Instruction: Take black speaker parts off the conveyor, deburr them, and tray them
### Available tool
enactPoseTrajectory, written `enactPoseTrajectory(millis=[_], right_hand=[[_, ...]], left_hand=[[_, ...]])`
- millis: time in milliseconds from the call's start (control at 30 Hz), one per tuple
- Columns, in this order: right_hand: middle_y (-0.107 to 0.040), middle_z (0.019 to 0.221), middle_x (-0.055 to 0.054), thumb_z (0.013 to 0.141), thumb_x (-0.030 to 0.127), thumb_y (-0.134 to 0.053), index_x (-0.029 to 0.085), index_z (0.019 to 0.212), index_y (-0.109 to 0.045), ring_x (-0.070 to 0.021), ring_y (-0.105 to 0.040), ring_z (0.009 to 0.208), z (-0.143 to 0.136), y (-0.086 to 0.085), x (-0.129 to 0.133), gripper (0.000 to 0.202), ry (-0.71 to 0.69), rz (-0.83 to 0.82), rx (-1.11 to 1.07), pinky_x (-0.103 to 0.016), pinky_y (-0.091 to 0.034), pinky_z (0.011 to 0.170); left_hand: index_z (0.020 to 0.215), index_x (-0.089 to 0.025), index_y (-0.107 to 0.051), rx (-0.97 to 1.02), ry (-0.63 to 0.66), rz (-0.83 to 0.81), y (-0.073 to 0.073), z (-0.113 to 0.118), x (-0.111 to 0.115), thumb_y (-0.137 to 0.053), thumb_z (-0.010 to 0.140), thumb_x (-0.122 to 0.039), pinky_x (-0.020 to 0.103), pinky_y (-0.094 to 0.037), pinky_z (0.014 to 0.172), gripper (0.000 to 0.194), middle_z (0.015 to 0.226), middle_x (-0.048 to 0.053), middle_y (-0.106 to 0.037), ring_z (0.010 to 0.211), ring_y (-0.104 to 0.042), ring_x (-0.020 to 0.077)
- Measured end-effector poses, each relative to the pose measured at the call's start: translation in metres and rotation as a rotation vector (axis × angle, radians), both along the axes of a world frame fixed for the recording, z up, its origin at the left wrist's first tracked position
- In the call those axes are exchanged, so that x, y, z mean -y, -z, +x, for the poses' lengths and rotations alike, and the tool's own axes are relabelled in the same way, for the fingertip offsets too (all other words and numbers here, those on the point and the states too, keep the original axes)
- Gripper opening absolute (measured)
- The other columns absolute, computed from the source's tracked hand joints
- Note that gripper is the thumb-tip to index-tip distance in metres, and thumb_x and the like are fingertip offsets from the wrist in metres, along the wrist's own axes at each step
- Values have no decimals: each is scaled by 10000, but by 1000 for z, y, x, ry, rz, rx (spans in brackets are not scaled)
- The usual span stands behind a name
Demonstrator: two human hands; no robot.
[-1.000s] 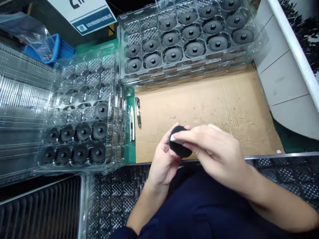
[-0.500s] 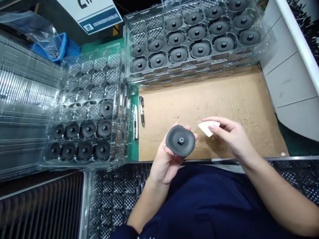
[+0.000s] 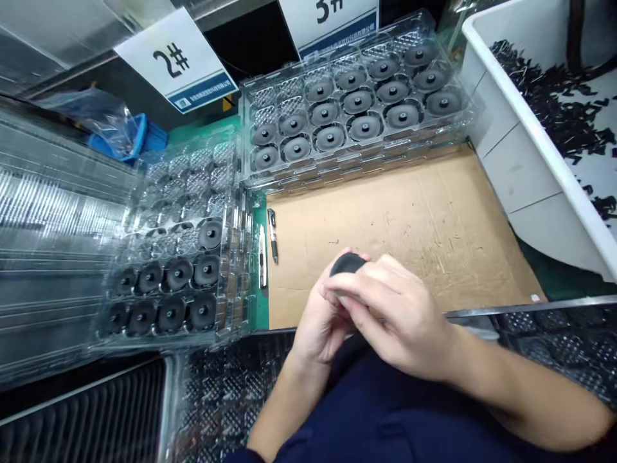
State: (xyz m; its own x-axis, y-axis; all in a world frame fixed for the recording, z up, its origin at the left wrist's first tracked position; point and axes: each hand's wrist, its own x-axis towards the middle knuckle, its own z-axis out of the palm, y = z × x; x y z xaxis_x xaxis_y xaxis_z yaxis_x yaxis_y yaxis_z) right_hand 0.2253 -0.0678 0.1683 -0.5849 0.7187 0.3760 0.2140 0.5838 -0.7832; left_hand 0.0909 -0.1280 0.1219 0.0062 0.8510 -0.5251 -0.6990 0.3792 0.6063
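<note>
My left hand (image 3: 315, 325) is closed around a round black rubber disc (image 3: 348, 262) just above the near edge of the cardboard. Only the disc's upper edge shows, since my right hand (image 3: 402, 315) covers the rest. The right hand's fingers are bent over the disc and press against it. The white folded wipe that this hand held a moment ago is almost wholly hidden; at most a pale edge (image 3: 388, 259) shows by the knuckles.
Brown cardboard (image 3: 313, 225) lies under the hands, with a pen (image 3: 272, 236) and a utility knife (image 3: 262, 257) at its left. Clear trays with black discs stand behind (image 3: 357, 138) and at left (image 3: 224, 270). At right is a white bin (image 3: 530, 138) holding black scraps.
My right hand has moved left onto the disc, and its wipe has gone out of sight. The disc, face up before, is now mostly covered. The camera view has tilted up and shifted right.
</note>
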Motion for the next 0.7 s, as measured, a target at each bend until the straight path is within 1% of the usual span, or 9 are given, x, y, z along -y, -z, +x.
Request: enactPoseTrajectory(millis=[67,233,367,433,500,533,600,667,700], right_hand=[[-670,921,-36,887,132,-463,152,1032,-614,-145,-578,813,-2,3,-3,210,-112,-42,87,-300,-412,737],[-653,898,-68,898,145,-446,117,1077,-594,-160,-556,782,-1,8,-4,234,40,120,41,-324,-398,734],[-651,884,-36,888,124,-471,162,1066,-589,-132,-537,745,19,10,6,217,-85,11,57,-283,-399,695],[-647,843,-27,883,134,-493,175,1049,-605,-128,-520,699,27,8,6,205,46,-3,190,-285,-379,672],[-647,832,-31,890,141,-486,180,1045,-619,-130,-524,699,29,4,1,208,159,76,261,-299,-356,675],[-647,829,-30,901,146,-467,184,1045,-622,-128,-530,704,27,1,-3,215,145,139,247,-304,-343,674],[-645,801,-15,925,159,-413,203,1050,-624,-116,-539,693,23,-2,-12,249,-15,240,154,-307,-322,661],[-650,822,-1,928,159,-393,222,1063,-618,-103,-553,707,20,-3,-20,271,-178,227,97,-300,-319,661],[-655,854,2,921,152,-405,224,1073,-615,-102,-562,731,19,-3,-22,269,-187,181,116,-295,-322,669]], left_hand=[[1189,-256,-560,-11,-14,5,-1,2,-2,-744,711,-363,253,-503,874,523,1200,45,-608,1107,-569,204],[1113,-213,-605,-39,-33,0,-9,7,-7,-774,684,-299,216,-522,786,469,1019,37,-673,967,-633,185],[1144,-254,-594,0,3,64,-13,0,-7,-831,600,-270,246,-517,839,593,1118,32,-650,987,-633,201],[1145,-253,-597,-1,6,57,-10,0,-6,-847,567,-303,210,-519,797,632,1113,31,-647,974,-629,183],[1170,-268,-580,20,22,19,-8,3,-5,-811,629,-321,186,-516,760,590,1101,18,-643,949,-622,150],[1177,-274,-572,39,40,4,-7,5,-5,-782,672,-320,195,-517,762,548,1076,10,-644,931,-622,143],[1136,-254,-593,78,86,-13,-7,8,-3,-748,716,-297,220,-517,790,450,974,-1,-652,888,-628,140],[1029,-214,-637,92,115,-11,-7,9,-1,-763,699,-266,214,-513,791,357,866,-10,-648,831,-630,132],[981,-197,-650,91,116,-9,-7,8,0,-774,684,-266,212,-514,778,330,844,-8,-647,811,-628,131]])
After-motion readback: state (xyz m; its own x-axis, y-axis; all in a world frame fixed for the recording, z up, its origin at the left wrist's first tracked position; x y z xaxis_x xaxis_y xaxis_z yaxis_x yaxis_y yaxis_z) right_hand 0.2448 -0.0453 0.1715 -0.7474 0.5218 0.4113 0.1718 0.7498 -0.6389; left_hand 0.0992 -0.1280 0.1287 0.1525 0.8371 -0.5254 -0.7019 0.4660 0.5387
